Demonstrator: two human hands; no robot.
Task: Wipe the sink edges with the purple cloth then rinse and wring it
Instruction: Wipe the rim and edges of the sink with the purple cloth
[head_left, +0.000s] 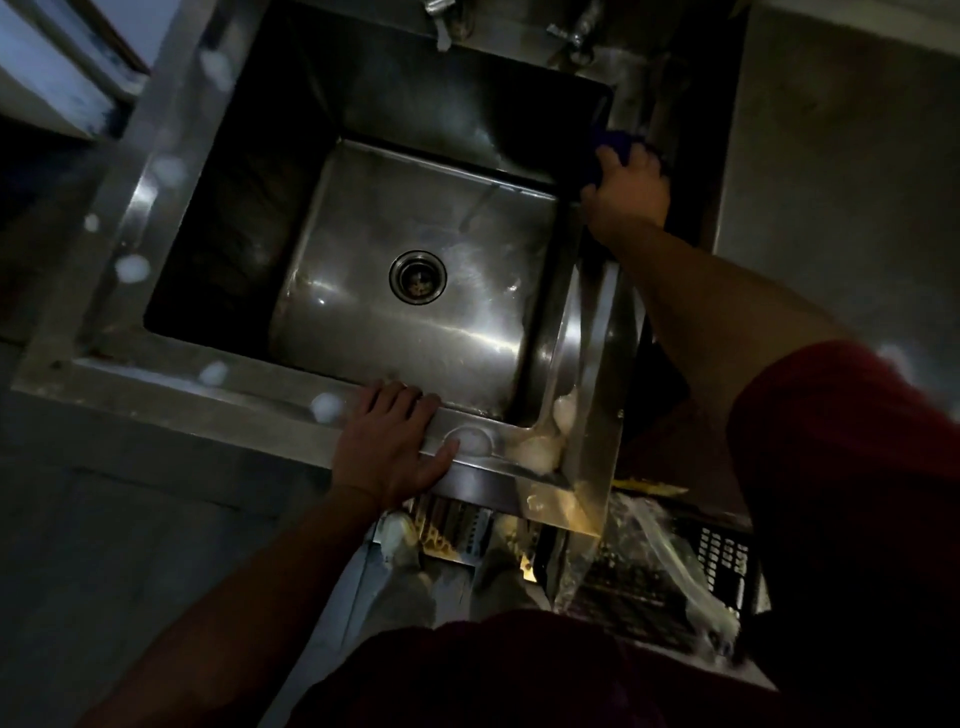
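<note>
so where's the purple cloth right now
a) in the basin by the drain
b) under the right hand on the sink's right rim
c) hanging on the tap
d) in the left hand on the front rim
b: the right hand presses the cloth on the sink's right rim; the left hand lies flat on the front rim without it.

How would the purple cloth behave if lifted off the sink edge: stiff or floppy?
Likely floppy: the purple cloth bunches under the right hand. Probably damp and slightly heavy, since foam sits on the sink rim.

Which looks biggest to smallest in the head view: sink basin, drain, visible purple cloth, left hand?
1. sink basin
2. left hand
3. drain and purple cloth: look alike; the right hand hides most of the cloth.
</note>
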